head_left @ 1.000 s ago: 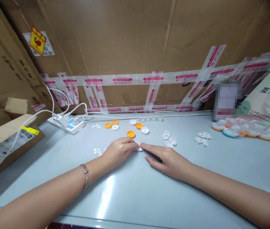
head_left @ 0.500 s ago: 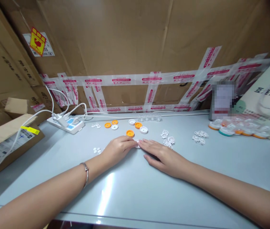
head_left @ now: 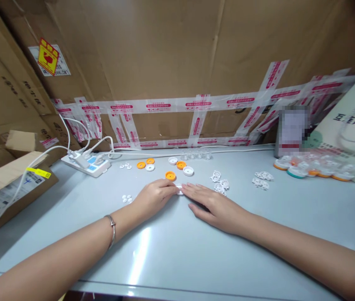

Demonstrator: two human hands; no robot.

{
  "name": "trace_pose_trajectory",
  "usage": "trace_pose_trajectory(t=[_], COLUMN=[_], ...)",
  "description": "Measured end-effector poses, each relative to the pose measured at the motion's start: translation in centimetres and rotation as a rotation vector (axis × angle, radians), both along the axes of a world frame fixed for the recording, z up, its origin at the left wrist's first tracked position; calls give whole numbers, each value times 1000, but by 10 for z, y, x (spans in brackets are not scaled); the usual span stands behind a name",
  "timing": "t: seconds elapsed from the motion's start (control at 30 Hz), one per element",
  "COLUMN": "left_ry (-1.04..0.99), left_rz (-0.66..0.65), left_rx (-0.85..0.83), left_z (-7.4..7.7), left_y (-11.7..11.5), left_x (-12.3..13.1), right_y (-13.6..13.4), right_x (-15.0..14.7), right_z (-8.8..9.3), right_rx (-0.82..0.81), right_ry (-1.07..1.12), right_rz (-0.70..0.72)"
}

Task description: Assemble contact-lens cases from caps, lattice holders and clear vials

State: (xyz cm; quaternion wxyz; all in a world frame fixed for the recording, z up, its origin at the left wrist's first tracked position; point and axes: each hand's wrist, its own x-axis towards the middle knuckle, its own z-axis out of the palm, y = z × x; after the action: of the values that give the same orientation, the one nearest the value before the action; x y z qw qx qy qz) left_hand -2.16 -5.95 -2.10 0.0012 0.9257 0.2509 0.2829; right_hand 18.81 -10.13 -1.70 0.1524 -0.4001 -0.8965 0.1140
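My left hand (head_left: 156, 198) rests on the table with its fingers pinched at the left edge of a small round white plastic part (head_left: 180, 191), which the fingers partly cover. From the other side, my right hand (head_left: 214, 205) lies low with its fingers stretched out, the fingertips touching that part and the thumb apart. Just beyond my left fingers lies an orange round cap (head_left: 170, 176). Farther back are another orange cap (head_left: 181, 165) and a white cap (head_left: 188, 171). White perforated plates (head_left: 220, 186) lie past my right hand.
Small white discs (head_left: 127, 198) lie left of my left hand. A power strip (head_left: 86, 164) with cables stands at the back left beside an open cardboard box (head_left: 36, 188). Clear domes (head_left: 196, 154) line the back. Finished-looking clear-topped pieces (head_left: 318, 169) cluster at the right.
Both hands stay on the white part with almost the same pose. The whole view has shifted very slightly.
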Motion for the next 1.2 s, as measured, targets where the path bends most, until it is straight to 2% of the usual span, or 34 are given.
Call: trace_pose_trajectory(t=[0.2,0.5,0.93,1.2], left_ry=[50,-1,31,149], left_rz=[12,25,2,27], left_rx=[-33,-5,-24,-17], left_z=[0,-2,1,3], left_y=[-1,1,0,-2], left_x=[1,1,1,0], right_y=[1,2,2,2], right_x=[1,1,2,3], right_z=[-3,-4,-5,-6], right_rx=[9,15,57,40], right_ry=[19,38,62,44], right_rz=[8,15,26,19])
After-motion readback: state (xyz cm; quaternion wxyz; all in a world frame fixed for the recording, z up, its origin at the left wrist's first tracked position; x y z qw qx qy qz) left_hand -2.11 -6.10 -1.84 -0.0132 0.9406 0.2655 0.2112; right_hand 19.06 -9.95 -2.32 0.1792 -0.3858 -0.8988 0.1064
